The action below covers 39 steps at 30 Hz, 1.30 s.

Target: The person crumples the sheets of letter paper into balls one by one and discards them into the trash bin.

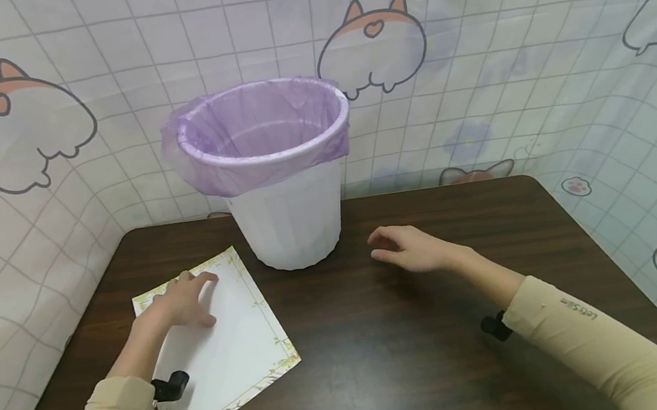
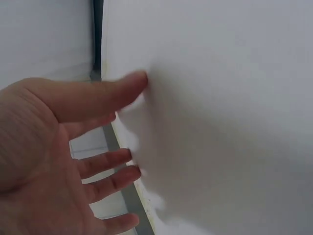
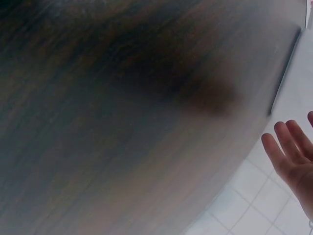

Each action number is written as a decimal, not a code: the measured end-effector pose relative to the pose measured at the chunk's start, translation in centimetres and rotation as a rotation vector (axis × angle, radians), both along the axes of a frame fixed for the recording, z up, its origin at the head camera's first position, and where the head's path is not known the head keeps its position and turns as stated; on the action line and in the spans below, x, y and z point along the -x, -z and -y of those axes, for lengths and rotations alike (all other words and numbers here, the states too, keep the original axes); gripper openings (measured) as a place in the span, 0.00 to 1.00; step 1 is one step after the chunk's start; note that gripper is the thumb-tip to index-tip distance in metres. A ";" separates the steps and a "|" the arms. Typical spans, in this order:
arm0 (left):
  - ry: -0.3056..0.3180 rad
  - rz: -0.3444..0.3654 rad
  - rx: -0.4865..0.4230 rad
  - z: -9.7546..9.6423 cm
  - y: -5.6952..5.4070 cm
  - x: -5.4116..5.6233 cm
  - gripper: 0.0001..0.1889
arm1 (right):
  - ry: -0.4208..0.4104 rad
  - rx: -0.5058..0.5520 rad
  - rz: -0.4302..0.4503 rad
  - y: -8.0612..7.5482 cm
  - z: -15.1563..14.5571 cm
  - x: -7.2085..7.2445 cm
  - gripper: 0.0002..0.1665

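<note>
A sheet of white paper [image 1: 230, 354] with a floral, gold-toned border lies at an angle on the left of the table. Over its upper part is my left hand [image 1: 183, 301], fingers spread and thumb apart, fingertips close to the sheet. In the left wrist view the thumb and fingers of that hand [image 2: 63, 147] cast a shadow on the paper [image 2: 220, 98], with nothing gripped. My right hand [image 1: 410, 247] hovers above the table right of the bin, fingers loosely bent and holding nothing. The right wrist view shows its fingers [image 3: 276, 154] at the right edge.
A white bin [image 1: 294, 223] lined with a purple bag [image 1: 201, 173] stands at the back of the dark wooden table [image 1: 397, 361]. Behind hangs a gridded wall covering [image 1: 258, 29] with corgi drawings. Both sleeves are beige, with a small black device [image 1: 172, 386] at the left wrist.
</note>
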<state>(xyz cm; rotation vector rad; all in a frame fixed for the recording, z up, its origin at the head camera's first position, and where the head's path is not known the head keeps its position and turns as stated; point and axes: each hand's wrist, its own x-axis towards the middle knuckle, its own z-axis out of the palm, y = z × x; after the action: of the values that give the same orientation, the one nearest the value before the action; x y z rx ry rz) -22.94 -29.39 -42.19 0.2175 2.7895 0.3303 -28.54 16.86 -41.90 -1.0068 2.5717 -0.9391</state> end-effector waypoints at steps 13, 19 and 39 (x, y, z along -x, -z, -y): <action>0.032 -0.002 -0.072 -1.1 1.2 -1.4 0.44 | -0.005 -0.037 0.007 0.6 0.1 -0.1 0.24; 0.054 -0.010 -0.036 -1.5 0.5 -2.1 0.37 | -0.035 -0.049 0.039 0.8 0.1 -0.2 0.23; 0.027 -0.070 -0.063 -5.6 2.2 -3.7 0.54 | -0.095 -0.143 0.061 1.4 1.0 -0.5 0.31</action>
<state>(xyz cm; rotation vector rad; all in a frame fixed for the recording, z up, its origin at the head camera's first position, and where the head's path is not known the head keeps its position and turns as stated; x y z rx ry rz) -19.21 -23.77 -44.35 0.2869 2.8447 0.4116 -28.01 15.91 -43.31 -1.0338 2.4768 -0.7388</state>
